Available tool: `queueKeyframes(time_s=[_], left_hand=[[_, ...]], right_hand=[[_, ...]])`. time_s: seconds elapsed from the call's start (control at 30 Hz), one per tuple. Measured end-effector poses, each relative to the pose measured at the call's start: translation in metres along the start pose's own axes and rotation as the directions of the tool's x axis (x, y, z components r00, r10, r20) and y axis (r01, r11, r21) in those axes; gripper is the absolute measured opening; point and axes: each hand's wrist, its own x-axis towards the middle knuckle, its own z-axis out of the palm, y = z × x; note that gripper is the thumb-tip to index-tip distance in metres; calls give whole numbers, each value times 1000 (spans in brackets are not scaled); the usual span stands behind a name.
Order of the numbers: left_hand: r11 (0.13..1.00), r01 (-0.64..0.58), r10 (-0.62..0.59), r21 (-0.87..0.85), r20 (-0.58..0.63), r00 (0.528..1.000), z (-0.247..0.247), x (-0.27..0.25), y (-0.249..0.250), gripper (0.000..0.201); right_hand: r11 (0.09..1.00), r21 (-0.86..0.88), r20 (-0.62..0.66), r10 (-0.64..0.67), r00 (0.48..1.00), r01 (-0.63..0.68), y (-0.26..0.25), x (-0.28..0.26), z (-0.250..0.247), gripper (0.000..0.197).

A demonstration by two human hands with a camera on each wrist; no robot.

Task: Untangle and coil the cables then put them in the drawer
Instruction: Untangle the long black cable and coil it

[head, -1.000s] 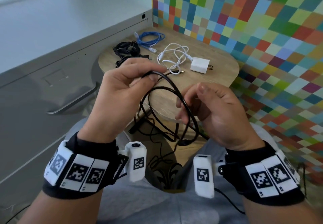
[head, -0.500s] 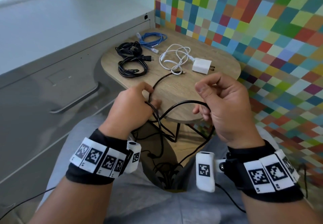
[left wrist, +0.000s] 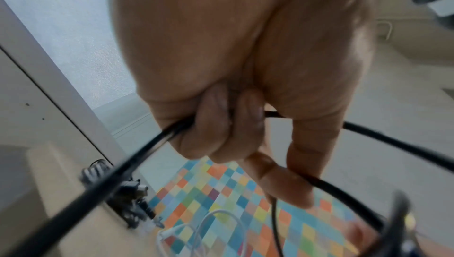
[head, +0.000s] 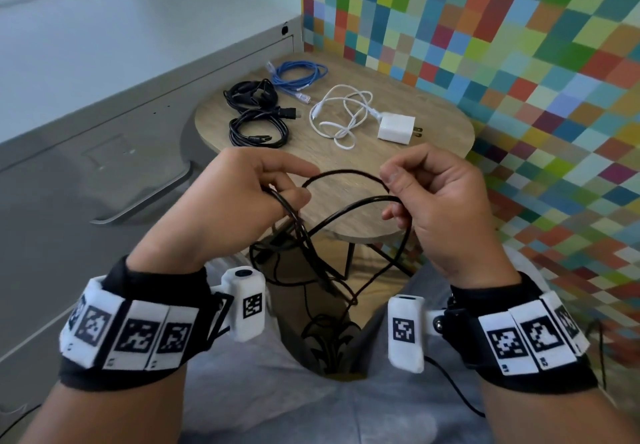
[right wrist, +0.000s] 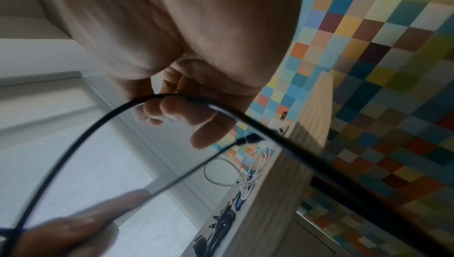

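Between the two raised hands, the thin black rubber cable [head: 346, 175] arched from the left hand [head: 235, 201] to the right hand [head: 446, 208], its slack dropping below the fingers. Only the left wrist view showed the curled left fingers [left wrist: 216, 125] clamping doubled strands; only the right wrist view showed the right fingers [right wrist: 176, 110] hooked over the cable near its plug [right wrist: 248, 140]. Beyond the fingertips lay a round wooden table [head: 446, 125].

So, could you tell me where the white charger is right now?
In the head view, the white charger lies on the right side of the round wooden table, beside its loose white cable, beyond the right hand.
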Motion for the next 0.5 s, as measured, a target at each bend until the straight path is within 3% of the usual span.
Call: queueKeyframes(time_s=[0.2, 0.27, 0.37, 0.43, 0.5], left_hand=[[987, -119, 132, -111, 118, 984, -7, -9, 4, 25], [980, -158, 165, -120, 45, 985, -5, -7, 2, 20], [944, -216, 186, -249, -139, 973, -6, -3, 2, 7], [860, -231, 127, -456, -247, 961, -12, -3, 0, 14], [779, -252, 83, -575, -303, 949, -18, -3, 0, 21]], right_hand=[[997, -82, 74, -2, 997, 8, -1, -1, 2, 11], [994, -107, 79, -9, 997, 18, -2, -1, 1, 21], [991, -126, 102, -37, 994, 50, 1, -1, -2, 60], [993, -109, 98, -25, 995, 35, 2, -2, -4, 65], [994, -107, 60, -28, 998, 34, 2, -1, -6, 57]])
